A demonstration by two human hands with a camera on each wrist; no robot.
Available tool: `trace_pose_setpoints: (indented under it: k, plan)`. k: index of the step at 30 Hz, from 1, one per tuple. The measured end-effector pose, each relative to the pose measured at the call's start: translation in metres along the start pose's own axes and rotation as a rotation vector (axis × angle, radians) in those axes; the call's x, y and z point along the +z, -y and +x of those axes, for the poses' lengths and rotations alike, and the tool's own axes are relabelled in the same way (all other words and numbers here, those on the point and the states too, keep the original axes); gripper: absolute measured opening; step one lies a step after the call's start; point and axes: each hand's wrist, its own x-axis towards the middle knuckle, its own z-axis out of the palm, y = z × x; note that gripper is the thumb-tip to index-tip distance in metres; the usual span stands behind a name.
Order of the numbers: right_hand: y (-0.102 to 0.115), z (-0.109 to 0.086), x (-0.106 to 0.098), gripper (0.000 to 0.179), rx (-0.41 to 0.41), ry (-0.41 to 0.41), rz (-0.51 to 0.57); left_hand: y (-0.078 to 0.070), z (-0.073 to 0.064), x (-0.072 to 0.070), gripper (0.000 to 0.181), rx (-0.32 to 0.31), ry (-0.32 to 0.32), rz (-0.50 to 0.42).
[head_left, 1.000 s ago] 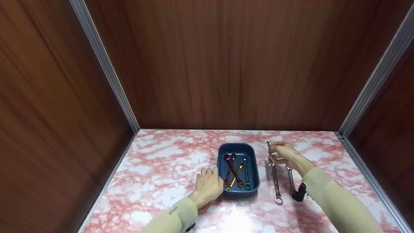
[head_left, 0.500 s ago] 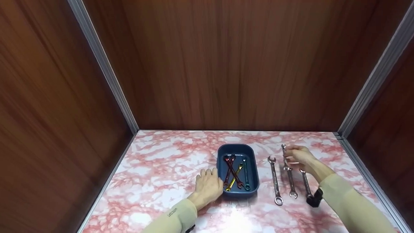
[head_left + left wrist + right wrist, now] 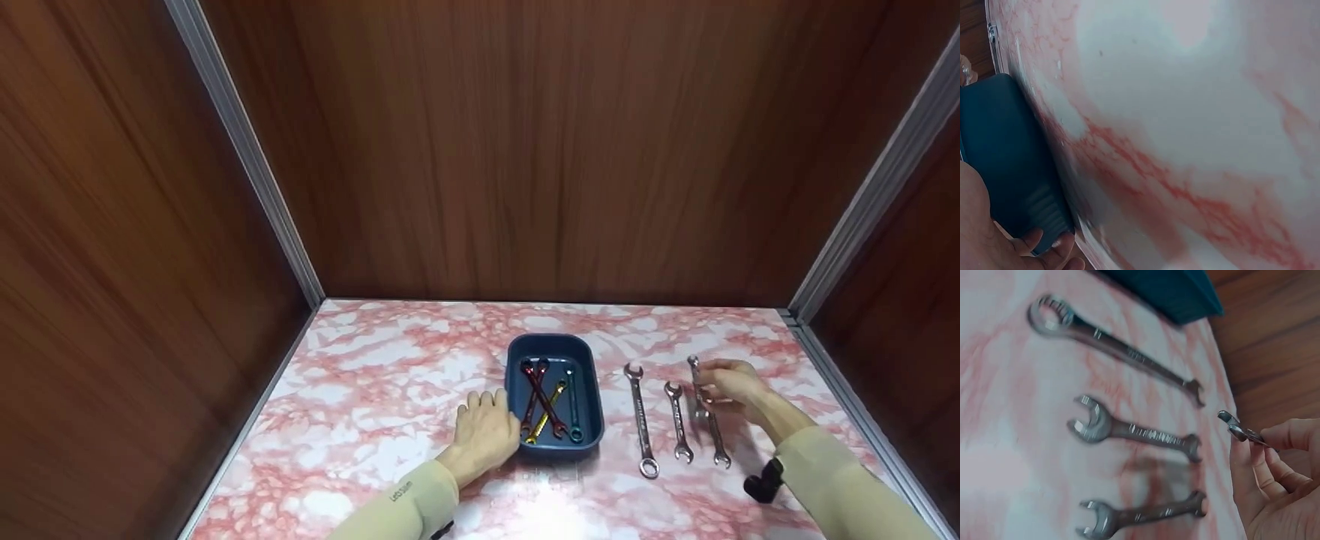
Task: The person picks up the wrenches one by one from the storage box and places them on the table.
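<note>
Cream sleeves (image 3: 409, 502) on both forearms, left one in from the bottom edge, right one from the lower right with a black unit (image 3: 763, 482) at the wrist. Three silver wrenches (image 3: 679, 421) lie side by side on the pink marbled table (image 3: 375, 375), lengthwise, longest next to the bin side, strips of table between. Left hand (image 3: 482, 431): back up, fingers relaxed and pointing away, laid against the near left corner of the dark blue bin (image 3: 559, 452). Inside bin: two crossed red wrenches (image 3: 550, 411), gold wrench (image 3: 539, 424), teal wrench (image 3: 574, 403). Right hand (image 3: 731, 381): pinching the held wrench (image 3: 694, 373) between thumb and fingers, tool steeply tilted over the far end of the rightmost table wrench; lower end blurred, can't tell if it touches. Room: wide run of table from left hand to the left rail (image 3: 247, 157); narrower gap right hand to the right rail (image 3: 874, 176); band of table behind bin and wrenches, ending at the brown back panel (image 3: 525, 187).
</note>
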Motion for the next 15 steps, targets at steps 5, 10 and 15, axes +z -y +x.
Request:
trace_pose_setpoints:
  k: [5, 10, 15]
  plan:
    - [-0.014, -0.002, -0.012, 0.026, 0.032, -0.024, -0.034, 0.0, 0.001, 0.0, 0.027, -0.005, 0.01, -0.006]
    - [-0.027, -0.006, -0.02, 0.018, 0.041, -0.025, -0.055, -0.001, 0.001, 0.0, 0.028, -0.007, 0.022, -0.019]
    - [-0.037, -0.009, -0.028, 0.017, 0.048, -0.04, -0.051, -0.001, 0.001, -0.001, 0.027, -0.006, 0.025, -0.027]
